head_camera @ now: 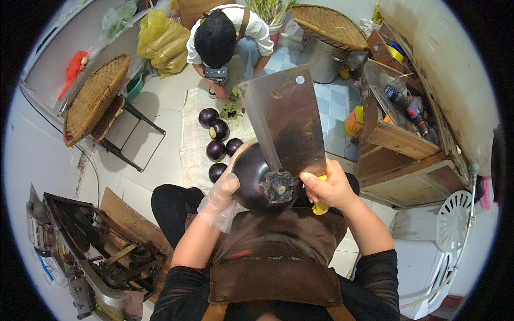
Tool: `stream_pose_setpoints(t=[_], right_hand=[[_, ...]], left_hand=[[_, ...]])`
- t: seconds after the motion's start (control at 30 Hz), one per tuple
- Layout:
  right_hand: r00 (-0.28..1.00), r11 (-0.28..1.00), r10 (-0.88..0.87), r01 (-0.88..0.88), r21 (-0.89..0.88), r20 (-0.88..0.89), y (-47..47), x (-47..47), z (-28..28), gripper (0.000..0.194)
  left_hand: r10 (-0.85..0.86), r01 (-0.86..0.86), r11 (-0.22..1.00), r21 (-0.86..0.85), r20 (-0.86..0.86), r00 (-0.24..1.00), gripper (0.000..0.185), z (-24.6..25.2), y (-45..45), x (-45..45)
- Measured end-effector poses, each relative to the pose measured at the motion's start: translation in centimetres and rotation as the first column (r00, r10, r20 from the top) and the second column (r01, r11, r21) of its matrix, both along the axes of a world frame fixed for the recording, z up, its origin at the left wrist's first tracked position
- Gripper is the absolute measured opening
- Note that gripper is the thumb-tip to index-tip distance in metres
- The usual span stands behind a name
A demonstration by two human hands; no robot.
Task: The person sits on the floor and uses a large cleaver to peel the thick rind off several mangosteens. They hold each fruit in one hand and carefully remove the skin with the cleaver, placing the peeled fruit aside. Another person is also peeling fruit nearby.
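Note:
My left hand (225,186), in a clear plastic glove, clasps the left side of a large, round, dark purple eggplant (251,176) held above my lap. The eggplant's dark, shrivelled calyx (280,187) faces me, with a cut stem in its middle. A cleaver (291,116) with a broad, stained blade is gripped by its yellow handle in my bare right hand (331,184). Its blade points away from me, and the lower end of the cutting edge is by the calyx; whether they touch I cannot tell. Several more eggplants (216,149) lie on a pale woven sheet (192,124) before me.
Opposite me a person (219,36) bends over green trimmings (232,108) on the sheet. A stool bearing a wicker tray (98,98) stands left, a machine (116,261) lower left. At right, a wooden cabinet (397,172) holds a power drill (415,112); a metal pot (321,60) stands behind.

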State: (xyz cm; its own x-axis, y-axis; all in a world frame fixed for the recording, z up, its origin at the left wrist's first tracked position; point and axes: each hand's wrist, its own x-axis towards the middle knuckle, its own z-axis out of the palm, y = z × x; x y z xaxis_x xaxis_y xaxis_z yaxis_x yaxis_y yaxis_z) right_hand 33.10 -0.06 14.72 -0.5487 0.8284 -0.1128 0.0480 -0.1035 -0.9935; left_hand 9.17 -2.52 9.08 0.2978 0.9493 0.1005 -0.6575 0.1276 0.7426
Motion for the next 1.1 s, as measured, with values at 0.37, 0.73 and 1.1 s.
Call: stream_pose_setpoints(t=[0.37,0.73,1.1], right_hand=[[0.929,0.967,-0.238,0.199,-0.158,-0.284,-1.8,-1.2,-2.0,0.015],[0.963,0.985,-0.158,0.136,-0.109,-0.220,-2.0,-2.0,-2.0,0.013],[0.993,0.996,0.041,-0.049,0.074,0.114,-0.3,-0.9,0.2,0.019]], left_hand=[[-0.086,0.085,0.995,0.047,0.025,0.996,0.123,0.9,1.2,-2.2],[0.268,-0.265,0.960,0.088,-0.024,0.963,0.125,-2.2,-0.2,-0.3],[0.064,-0.057,0.993,-0.103,0.069,0.996,0.106,-2.1,-0.4,-0.2]])
